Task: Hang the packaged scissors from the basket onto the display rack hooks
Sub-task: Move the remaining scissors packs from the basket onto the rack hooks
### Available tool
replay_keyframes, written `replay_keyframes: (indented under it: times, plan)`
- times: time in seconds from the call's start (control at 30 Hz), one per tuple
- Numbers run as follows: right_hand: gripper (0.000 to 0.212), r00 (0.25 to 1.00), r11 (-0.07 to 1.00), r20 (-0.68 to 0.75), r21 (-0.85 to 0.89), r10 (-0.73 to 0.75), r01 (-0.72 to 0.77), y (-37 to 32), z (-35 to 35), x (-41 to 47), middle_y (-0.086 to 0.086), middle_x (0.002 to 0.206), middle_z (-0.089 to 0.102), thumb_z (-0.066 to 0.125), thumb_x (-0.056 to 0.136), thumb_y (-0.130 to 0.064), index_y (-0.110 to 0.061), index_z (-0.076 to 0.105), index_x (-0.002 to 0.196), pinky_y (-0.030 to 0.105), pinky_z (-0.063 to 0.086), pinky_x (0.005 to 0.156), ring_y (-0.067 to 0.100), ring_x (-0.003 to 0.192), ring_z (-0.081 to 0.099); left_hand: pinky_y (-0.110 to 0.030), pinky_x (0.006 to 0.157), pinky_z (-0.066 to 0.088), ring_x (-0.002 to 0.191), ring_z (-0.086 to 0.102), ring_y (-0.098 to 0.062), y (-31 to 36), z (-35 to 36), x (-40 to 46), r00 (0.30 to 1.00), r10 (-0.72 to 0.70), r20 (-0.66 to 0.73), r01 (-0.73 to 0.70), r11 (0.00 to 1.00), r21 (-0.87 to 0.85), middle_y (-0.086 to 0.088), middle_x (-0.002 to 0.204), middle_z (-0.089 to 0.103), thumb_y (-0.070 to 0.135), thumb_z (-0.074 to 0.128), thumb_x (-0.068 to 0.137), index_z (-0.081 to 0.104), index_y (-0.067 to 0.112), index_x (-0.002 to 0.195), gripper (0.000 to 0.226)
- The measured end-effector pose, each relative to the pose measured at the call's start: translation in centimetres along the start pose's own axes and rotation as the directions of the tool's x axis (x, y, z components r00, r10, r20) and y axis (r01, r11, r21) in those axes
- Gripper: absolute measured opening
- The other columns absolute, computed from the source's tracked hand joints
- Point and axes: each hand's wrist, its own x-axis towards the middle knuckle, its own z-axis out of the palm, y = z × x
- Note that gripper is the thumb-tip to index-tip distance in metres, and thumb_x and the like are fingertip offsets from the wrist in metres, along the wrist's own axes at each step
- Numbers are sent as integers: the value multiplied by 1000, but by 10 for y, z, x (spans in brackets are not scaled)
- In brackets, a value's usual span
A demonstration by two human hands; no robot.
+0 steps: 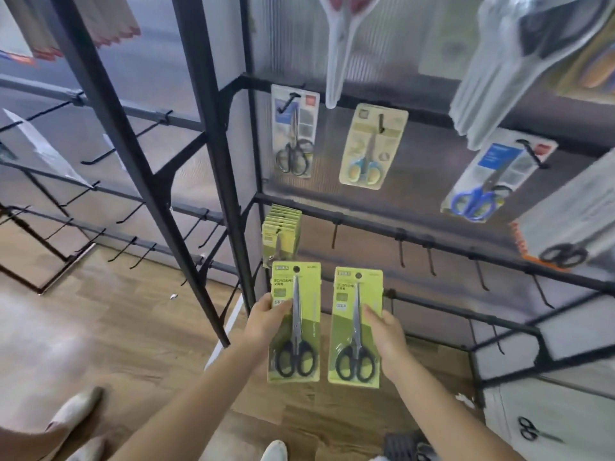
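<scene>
Head view, stock at hand, listed by bulk. Item: black display rack (213,181), several rails, translucent ribbed backing, standing on wood-look floor. Item: row of bare hooks (429,257) on the rail just above the hands, each a thin downward-angled prong; risk, judged: a card pushed on off-line will snag or tear at its hole, and a card not pushed fully back could slide off the sloping tip. Item: hung stack of matching green packs (281,234), upper left of the hands, already filling its hook (adding more there may crowd the tip). Item: left-hand scissors pack (294,322), green card, black handles down, punched hole at top, upright, gripped at its left edge by the left hand (266,319), thumb over the front. Item: right-hand scissors pack (356,326), same type, held upright just beside the first without touching, gripped at its right edge by the right hand (386,327). Both packs sit below and in front of the free hooks, not yet hung. Risk, judged: with each hand holding a pack there is no spare hand to steady a hook, so threading two small holes together invites a miss or a dropped card. Basket: not identifiable in view.
</scene>
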Motion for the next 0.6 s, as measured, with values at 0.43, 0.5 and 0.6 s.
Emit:
replay_keyframes:
  times: [0.43,0.5,0.6]
  plan:
    - [30,990,992,118,-97,-72,84,-23,33,104,-5,116,52,47,98,-32,-17,50,124,29,34,86,12,99,45,-36,85,50,93,63,-23,12,19,58,993,-31,-115,30,1000,-6,-4,103,68,17,56,94,63,18,103,12]
    - [19,988,985,137,-145,-73,93,-21,36,122,-4,112,56,47,97,-33,-22,52,111,31,38,87,13,95,47,-34,79,52,91,65,-23,8,21,61,986,-64,-151,61,998,-25,-4,101,69,17,56,94,64,17,101,10]
    - [13,983,983,169,-151,-78,104,-17,42,142,0,103,62,48,97,-29,-18,55,100,29,41,76,14,86,55,-32,71,52,85,65,-21,4,25,63,977,-107,-187,98,993,-59,-3,97,69,17,55,94,63,21,95,8]
